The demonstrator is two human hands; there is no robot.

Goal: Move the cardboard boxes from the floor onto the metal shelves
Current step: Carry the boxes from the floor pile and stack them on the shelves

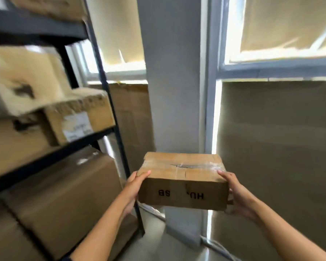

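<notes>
I hold a small cardboard box [183, 180] in the air between both hands, its taped top up and upside-down black letters on the side facing me. My left hand [135, 187] grips its left end with the thumb over the top edge. My right hand [237, 194] grips the right end, thumb on the top corner, fingers underneath. The dark metal shelving [109, 95] stands to the left, holding several cardboard boxes, among them one with a white label [77, 126]. The held box is to the right of the shelving's front upright.
A grey pillar [173, 91] rises straight ahead behind the box. Windows covered with brown paper [282, 129] fill the right side. A large box [64, 196] sits on the lowest shelf level at left. A pale floor strip and a cable [220, 247] lie below.
</notes>
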